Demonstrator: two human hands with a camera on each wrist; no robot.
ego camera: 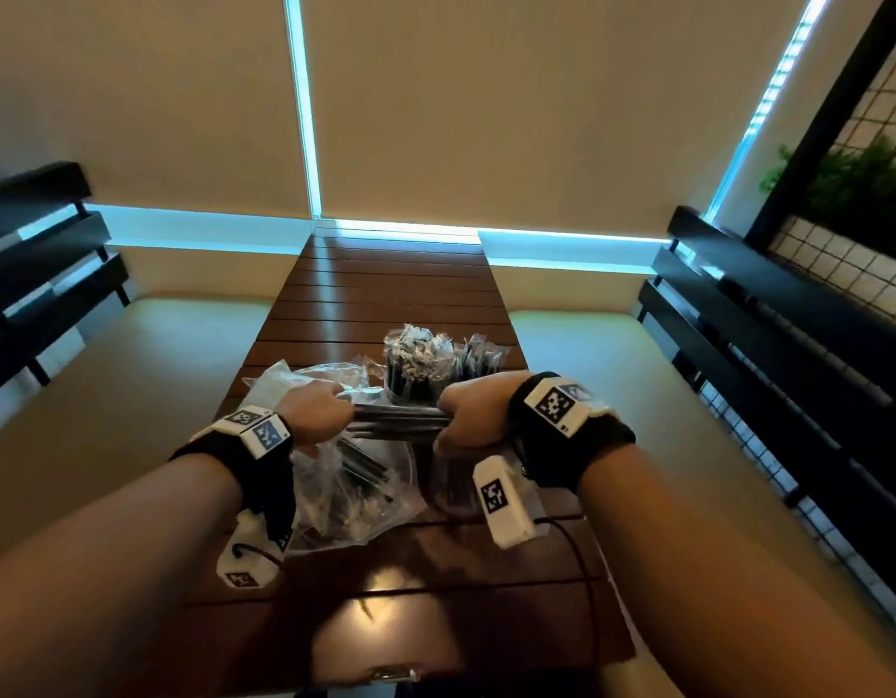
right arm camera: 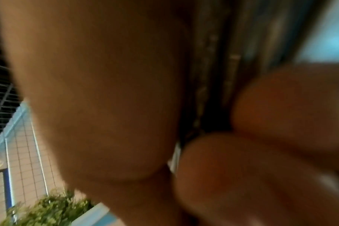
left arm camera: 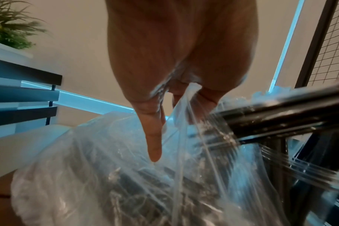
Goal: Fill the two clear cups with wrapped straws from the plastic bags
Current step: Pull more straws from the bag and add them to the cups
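A bundle of dark wrapped straws point(ego camera: 399, 421) lies level above the table, held between both hands. My left hand point(ego camera: 316, 413) grips its left end; in the left wrist view its fingers point(left arm camera: 207, 97) pinch the clear wrapper ends of the bundle point(left arm camera: 281, 120) and one finger sticks straight down. My right hand point(ego camera: 472, 415) is curled round the right end; dark straws point(right arm camera: 213, 73) show blurred between its fingers point(right arm camera: 281, 107). Behind the hands a clear cup point(ego camera: 416, 375) stands packed with straws. What looks like a second clear cup point(ego camera: 438, 488) sits under my right hand, mostly hidden.
A clear plastic bag with straws point(ego camera: 352, 496) lies below my left hand, and a crumpled bag point(ego camera: 289, 377) lies behind it. More wrapped straws point(ego camera: 481, 357) stand at the back right. The slatted wooden table point(ego camera: 385, 294) runs between two benches point(ego camera: 612, 395). A cable point(ego camera: 584, 571) trails from my right wrist.
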